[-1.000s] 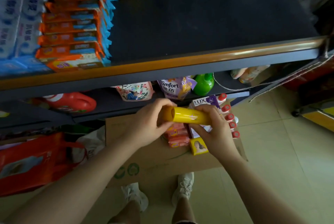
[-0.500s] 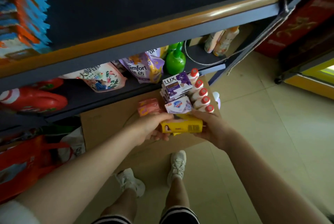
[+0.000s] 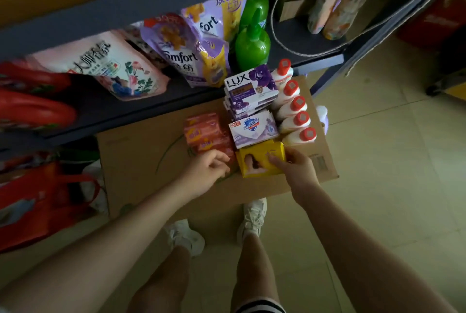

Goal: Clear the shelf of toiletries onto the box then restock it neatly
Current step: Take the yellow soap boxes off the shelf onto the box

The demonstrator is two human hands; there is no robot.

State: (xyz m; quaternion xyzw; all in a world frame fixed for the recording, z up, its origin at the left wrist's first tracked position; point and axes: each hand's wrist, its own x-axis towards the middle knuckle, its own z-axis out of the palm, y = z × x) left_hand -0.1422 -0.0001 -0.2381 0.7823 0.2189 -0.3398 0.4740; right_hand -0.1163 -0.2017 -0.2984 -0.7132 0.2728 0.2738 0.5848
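- Right hand (image 3: pixel 293 166) rests on the yellow soap box (image 3: pixel 259 160), fingers curled over its right end, thumb on the top face; grips it.
- Left hand (image 3: pixel 205 170) sits just left of the yellow soap box, fingers loosely curled, nothing in it; fingertips near the orange soap packs (image 3: pixel 205 133).
- Yellow soap box lies flat on the cardboard box (image 3: pixel 141 158), at the near end of the group, touching the Safeguard soap box (image 3: pixel 253 128) behind it.
- Behind that: stack of purple LUX soap boxes (image 3: pixel 249 88), several high.
- Right of the soaps: row of 5 white bottles w/ red caps (image 3: pixel 293 108), side by side along the carton's right edge.
- A pale lilac item shows past that edge; too hidden to tell what.
- Orange soap packs lie left of the Safeguard box, stacked & overlapping.
- Lower shelf (image 3: pixel 176 90) behind the carton holds a pink floral refill pouch (image 3: pixel 113 68), purple Comfort pouches (image 3: pixel 186 47), 2 green bottles (image 3: pixel 252 42), red jugs (image 3: pixel 32 100) at far left, 2 tall patterned bottles (image 3: pixel 338 2) at far right.
- Red bag (image 3: pixel 37 201) on the floor, left of the carton.
- Person stands at the carton's near edge, white sneakers (image 3: pixel 253 216) on the tile floor (image 3: pixel 390 174).
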